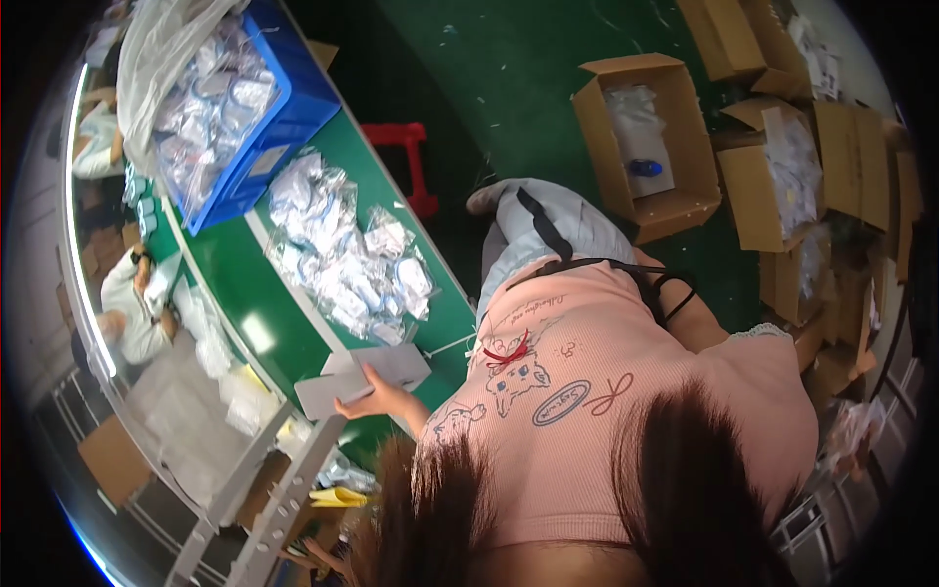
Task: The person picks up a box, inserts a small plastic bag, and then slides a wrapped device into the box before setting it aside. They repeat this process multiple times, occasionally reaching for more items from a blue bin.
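My left hand (380,399) grips a small white box (403,366) at the table's near end, thumb on one side and fingers on the other. The box has a pale flap standing out on its left, and I cannot see inside it. A pile of clear plastic packets (352,269) with white and blue contents lies on the green table (284,328), just beyond the box. My right forearm (693,315) reaches down past my pink shirt, and the hand itself is hidden behind my body.
A blue bin (303,108) full of similar packets stands at the table's far end. Open cardboard boxes (675,147) are on the floor at right. A red plastic frame (416,166) sits beside the table. A co-worker (132,313) works across it. Metal posts (279,504) rise at lower left.
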The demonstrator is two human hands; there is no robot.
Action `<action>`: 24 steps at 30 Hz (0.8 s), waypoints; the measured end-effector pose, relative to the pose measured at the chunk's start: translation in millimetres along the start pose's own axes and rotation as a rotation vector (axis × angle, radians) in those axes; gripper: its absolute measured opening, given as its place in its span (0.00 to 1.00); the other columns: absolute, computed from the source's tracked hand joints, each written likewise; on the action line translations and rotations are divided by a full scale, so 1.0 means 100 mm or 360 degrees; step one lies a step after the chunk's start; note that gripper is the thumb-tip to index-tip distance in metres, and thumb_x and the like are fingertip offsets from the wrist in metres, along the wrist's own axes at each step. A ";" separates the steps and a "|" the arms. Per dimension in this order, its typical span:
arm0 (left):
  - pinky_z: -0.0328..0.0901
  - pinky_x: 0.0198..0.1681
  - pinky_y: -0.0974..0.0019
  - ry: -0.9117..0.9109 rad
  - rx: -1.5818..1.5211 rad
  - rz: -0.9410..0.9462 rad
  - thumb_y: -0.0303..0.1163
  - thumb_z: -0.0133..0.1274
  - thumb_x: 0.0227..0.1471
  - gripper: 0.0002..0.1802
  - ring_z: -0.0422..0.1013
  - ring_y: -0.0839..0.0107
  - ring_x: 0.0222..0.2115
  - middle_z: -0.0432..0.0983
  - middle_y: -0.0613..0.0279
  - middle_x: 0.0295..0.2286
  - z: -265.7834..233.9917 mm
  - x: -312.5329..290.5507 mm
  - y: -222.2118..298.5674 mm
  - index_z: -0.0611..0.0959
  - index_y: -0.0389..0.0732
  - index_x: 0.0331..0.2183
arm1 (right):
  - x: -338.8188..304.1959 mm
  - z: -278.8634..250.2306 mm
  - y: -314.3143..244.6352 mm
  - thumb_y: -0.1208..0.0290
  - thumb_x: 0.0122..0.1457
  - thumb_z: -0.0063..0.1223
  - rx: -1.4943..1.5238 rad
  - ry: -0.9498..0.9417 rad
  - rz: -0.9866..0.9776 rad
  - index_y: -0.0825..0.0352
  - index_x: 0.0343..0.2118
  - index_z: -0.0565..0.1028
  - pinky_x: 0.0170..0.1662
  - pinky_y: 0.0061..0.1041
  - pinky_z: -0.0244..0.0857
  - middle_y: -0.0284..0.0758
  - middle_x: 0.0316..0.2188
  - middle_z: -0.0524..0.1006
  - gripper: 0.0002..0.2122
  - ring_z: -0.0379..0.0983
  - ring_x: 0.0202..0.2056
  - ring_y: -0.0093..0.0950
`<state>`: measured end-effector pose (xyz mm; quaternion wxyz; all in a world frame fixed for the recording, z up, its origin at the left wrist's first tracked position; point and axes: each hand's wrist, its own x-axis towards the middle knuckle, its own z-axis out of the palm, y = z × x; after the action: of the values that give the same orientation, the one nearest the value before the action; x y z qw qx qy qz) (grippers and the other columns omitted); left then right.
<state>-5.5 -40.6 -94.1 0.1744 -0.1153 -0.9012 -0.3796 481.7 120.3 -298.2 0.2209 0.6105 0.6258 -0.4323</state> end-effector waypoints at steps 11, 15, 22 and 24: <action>0.55 0.48 0.58 0.0061 -0.0330 -0.0173 0.29 0.64 0.30 0.42 0.56 0.61 0.44 0.51 0.52 0.44 -0.18 -0.16 0.15 0.57 0.38 0.46 | 1.48 -1.11 -1.23 0.72 0.45 0.47 0.0154 0.0402 -0.0418 0.67 0.31 0.74 0.33 0.29 0.66 0.39 0.24 0.76 0.10 0.73 0.28 0.34; 0.53 0.49 0.58 0.0193 -0.0092 -0.0120 0.30 0.65 0.30 0.42 0.55 0.61 0.45 0.52 0.52 0.44 -0.47 -0.29 0.09 0.58 0.38 0.46 | 1.05 -1.50 -2.82 0.80 0.50 0.39 0.0463 0.0345 -0.1190 0.70 0.34 0.72 0.29 0.19 0.65 0.35 0.23 0.75 0.10 0.71 0.25 0.21; 0.48 0.50 0.53 0.0473 0.0032 -0.0349 0.33 0.65 0.29 0.42 0.50 0.50 0.47 0.52 0.46 0.44 -0.42 -0.40 0.03 0.59 0.40 0.46 | 0.22 -1.47 -4.81 0.81 0.49 0.41 0.0293 -0.0196 -0.2010 0.70 0.35 0.72 0.29 0.19 0.65 0.35 0.24 0.75 0.10 0.72 0.26 0.22; 0.48 0.50 0.53 0.0540 0.0029 -0.0454 0.34 0.65 0.29 0.43 0.51 0.50 0.47 0.52 0.46 0.44 -0.37 -0.42 0.06 0.59 0.40 0.46 | 0.04 -1.32 -5.19 0.81 0.49 0.42 0.0232 -0.0460 -0.2191 0.70 0.33 0.72 0.28 0.19 0.65 0.36 0.25 0.75 0.09 0.71 0.26 0.23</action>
<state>43.3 -66.9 -83.0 0.2691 0.0804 -0.8696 -0.4062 18.3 291.3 -90.3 -0.0632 0.0257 0.8036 -0.5913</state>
